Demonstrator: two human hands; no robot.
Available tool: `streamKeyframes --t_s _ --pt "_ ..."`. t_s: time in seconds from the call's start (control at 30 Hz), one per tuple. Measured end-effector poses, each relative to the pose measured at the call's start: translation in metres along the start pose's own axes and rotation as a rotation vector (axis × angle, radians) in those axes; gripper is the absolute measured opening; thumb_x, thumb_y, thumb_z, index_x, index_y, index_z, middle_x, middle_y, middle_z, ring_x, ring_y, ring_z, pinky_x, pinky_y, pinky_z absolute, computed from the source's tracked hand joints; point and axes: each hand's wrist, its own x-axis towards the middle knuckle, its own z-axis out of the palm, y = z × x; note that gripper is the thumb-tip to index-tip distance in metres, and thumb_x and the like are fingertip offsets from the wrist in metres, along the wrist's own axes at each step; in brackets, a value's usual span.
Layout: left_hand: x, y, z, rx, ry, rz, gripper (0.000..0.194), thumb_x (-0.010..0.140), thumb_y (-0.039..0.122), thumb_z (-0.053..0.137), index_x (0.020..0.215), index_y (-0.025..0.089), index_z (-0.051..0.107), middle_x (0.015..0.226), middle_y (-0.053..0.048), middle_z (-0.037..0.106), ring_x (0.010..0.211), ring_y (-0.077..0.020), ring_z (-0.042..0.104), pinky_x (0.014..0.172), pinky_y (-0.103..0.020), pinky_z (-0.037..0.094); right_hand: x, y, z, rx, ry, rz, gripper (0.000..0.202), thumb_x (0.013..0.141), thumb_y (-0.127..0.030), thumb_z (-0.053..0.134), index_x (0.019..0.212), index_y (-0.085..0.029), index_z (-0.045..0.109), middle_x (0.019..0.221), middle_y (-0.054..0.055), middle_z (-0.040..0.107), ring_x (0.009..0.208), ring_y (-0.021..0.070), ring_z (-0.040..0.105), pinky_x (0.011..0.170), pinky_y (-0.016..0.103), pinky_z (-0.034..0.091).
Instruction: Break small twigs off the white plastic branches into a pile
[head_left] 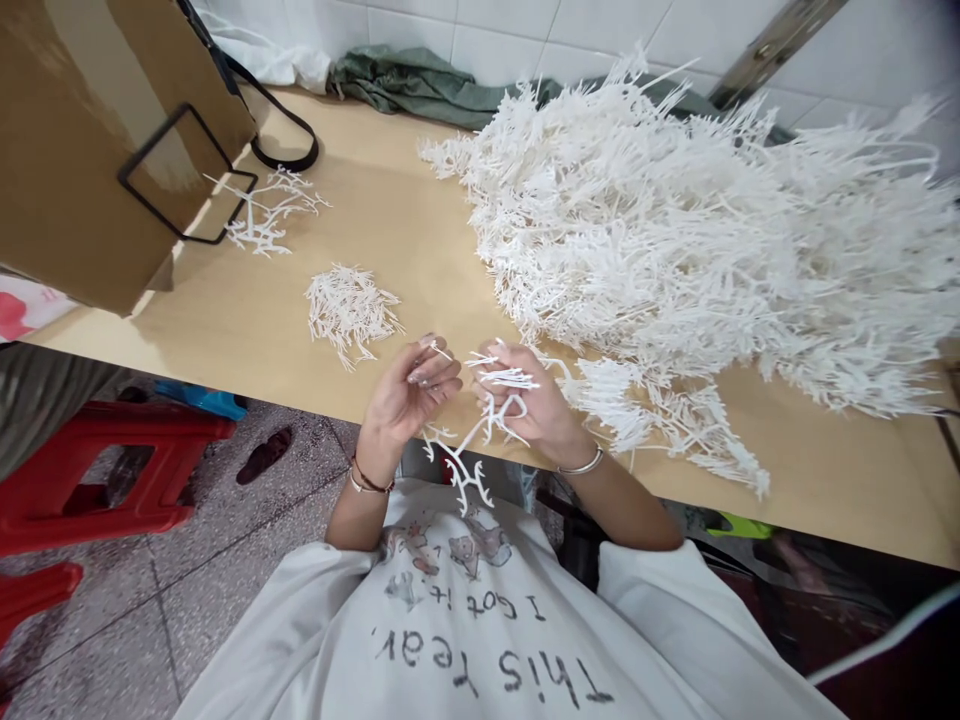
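Note:
Near the table's front edge, my left hand (411,388) pinches a small white plastic piece (441,349) between thumb and finger. To its right, my right hand (529,395) is closed around a white branched plastic frame (469,455), which hangs down over the table edge. Several thin white sticks (508,378) lie across the fingers of that hand. Beyond my left hand is a small heap of short white pieces (352,310). A very large pile of white branched plastic (637,220) covers the right part of the table, with smaller clumps (652,410) beside my right hand.
On the table (397,220), bare white branched frames (270,208) lie at the back left beside a cardboard box (97,130) with a black wire frame and strap. Green cloth (435,82) runs along the tiled wall. Red stools (97,475) stand on the floor at left.

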Motion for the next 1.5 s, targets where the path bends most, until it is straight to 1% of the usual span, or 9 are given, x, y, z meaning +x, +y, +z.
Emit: streamKeyframes --t_s 0.13,0.3,0.43,0.63,0.87,1.13,1.23,1.33,1.5 --pt "-0.001 -0.002 -0.006 0.378 0.115 0.286 0.037 0.081 0.043 0.059 0.059 0.018 0.042 0.052 0.005 0.033 0.047 -0.0065 0.027 0.048 -0.022 0.027 0.002 0.008 -0.004 -0.155 0.129 -0.126 0.032 0.066 -0.048 0.071 0.068 -0.019 0.057 0.057 -0.006 0.046 0.047 0.0049 0.038 0.042 0.019 0.031" --pt "-0.001 0.026 -0.028 1.178 0.564 0.696 0.026 0.087 0.038 0.051 0.073 0.021 0.062 0.065 0.0 0.052 0.057 -0.0114 0.041 0.061 -0.027 0.031 0.004 0.016 -0.012 -0.261 0.152 -0.162 0.037 0.067 -0.056 0.067 0.077 -0.021 0.062 0.064 -0.004 0.051 0.055 0.0068 0.043 0.052 0.02 0.037" --pt "0.01 0.052 -0.056 1.539 0.703 0.769 0.017 0.081 0.034 0.059 0.079 0.024 0.072 0.078 -0.004 0.066 0.07 -0.0183 0.05 0.073 -0.033 0.036 0.005 0.015 -0.012 -0.358 0.091 -0.307 0.036 0.079 -0.054 0.058 0.065 -0.021 0.055 0.061 -0.003 0.044 0.056 0.009 0.041 0.054 0.022 0.037" --pt "0.016 0.058 -0.078 1.601 0.724 0.728 0.007 0.072 0.029 0.068 0.076 0.024 0.073 0.08 -0.003 0.071 0.071 -0.0197 0.054 0.074 -0.036 0.041 0.007 0.012 -0.009 -0.404 0.101 -0.368 0.035 0.084 -0.049 0.054 0.063 -0.021 0.048 0.063 -0.003 0.038 0.058 0.0093 0.039 0.055 0.022 0.037" --pt "0.009 0.059 -0.074 1.624 0.651 0.723 0.017 0.071 0.025 0.07 0.088 0.023 0.071 0.085 -0.004 0.069 0.083 -0.0215 0.054 0.079 -0.036 0.039 0.007 0.01 -0.009 -0.412 0.131 -0.341 0.039 0.083 -0.05 0.054 0.062 -0.02 0.041 0.061 -0.004 0.032 0.055 0.0087 0.034 0.052 0.021 0.033" --pt "-0.011 0.054 -0.064 1.25 0.63 0.915 0.015 0.083 0.026 0.059 0.09 0.023 0.073 0.082 0.001 0.065 0.077 -0.014 0.048 0.072 -0.03 0.031 0.0 0.003 -0.005 -0.576 0.084 -0.415 0.034 0.093 -0.041 0.043 0.066 -0.019 0.041 0.062 -0.004 0.038 0.057 0.0074 0.039 0.055 0.022 0.032" --pt "-0.021 0.035 -0.038 1.129 0.503 0.812 0.022 0.087 0.03 0.051 0.097 0.023 0.07 0.089 -0.002 0.067 0.079 -0.0148 0.053 0.069 -0.029 0.035 -0.002 0.003 -0.003 -0.627 0.047 -0.425 0.033 0.093 -0.041 0.042 0.067 -0.019 0.041 0.062 -0.004 0.038 0.057 0.0076 0.039 0.055 0.023 0.032" --pt "-0.024 0.018 -0.013 1.168 0.178 0.68 0.035 0.079 0.035 0.062 0.112 0.023 0.061 0.102 -0.005 0.065 0.081 -0.0164 0.053 0.071 -0.029 0.037 -0.003 0.002 -0.001 -0.666 0.013 -0.442 0.033 0.093 -0.04 0.042 0.068 -0.019 0.042 0.063 -0.004 0.038 0.058 0.008 0.038 0.056 0.023 0.031" --pt "-0.017 0.01 -0.003 1.12 -0.097 0.543 0.022 0.078 0.04 0.061 0.082 0.019 0.06 0.078 -0.003 0.057 0.073 -0.0165 0.047 0.069 -0.029 0.035 -0.004 0.0 -0.001 -0.69 -0.03 -0.462 0.033 0.094 -0.037 0.04 0.067 -0.019 0.038 0.063 -0.004 0.031 0.057 0.0081 0.032 0.055 0.024 0.028"
